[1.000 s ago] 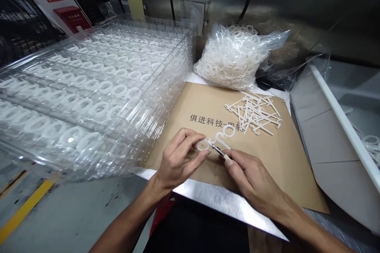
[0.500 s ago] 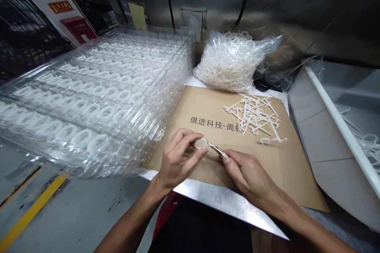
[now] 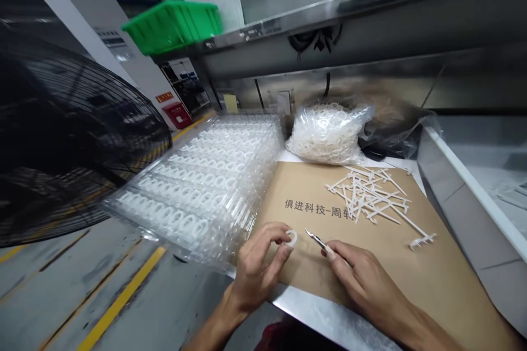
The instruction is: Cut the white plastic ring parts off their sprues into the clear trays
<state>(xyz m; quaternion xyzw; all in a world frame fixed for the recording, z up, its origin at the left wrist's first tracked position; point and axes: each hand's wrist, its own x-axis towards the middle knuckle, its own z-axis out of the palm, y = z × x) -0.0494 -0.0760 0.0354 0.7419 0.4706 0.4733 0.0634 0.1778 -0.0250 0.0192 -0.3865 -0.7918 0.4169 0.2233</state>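
Observation:
Between the thumb and fingers of my left hand [image 3: 263, 258] is a white plastic ring [image 3: 292, 238], held above the cardboard near its front edge. My right hand [image 3: 358, 277] grips a craft knife [image 3: 316, 238], its slim metal tip pointing up and left. A small gap separates the tip from the ring; most of the handle is hidden in my fingers. Beyond my right hand, a loose pile of white plastic sprues [image 3: 373, 197] lies on the brown cardboard sheet [image 3: 304, 189]. Left of my hands stand stacked clear plastic trays [image 3: 242, 219] with rows of white rings [image 3: 193, 225].
A clear bag of white rings [image 3: 329, 134] rests behind the cardboard. At the right is a pale bin [image 3: 465, 197] with white pieces inside. A large black fan [image 3: 82, 137] stands at the left, and a green crate [image 3: 175, 24] sits up behind the trays.
The camera view has tilted up and shifted left, showing the fan and green crate. The knife tip has come away from the ring, which has turned in my left fingers.

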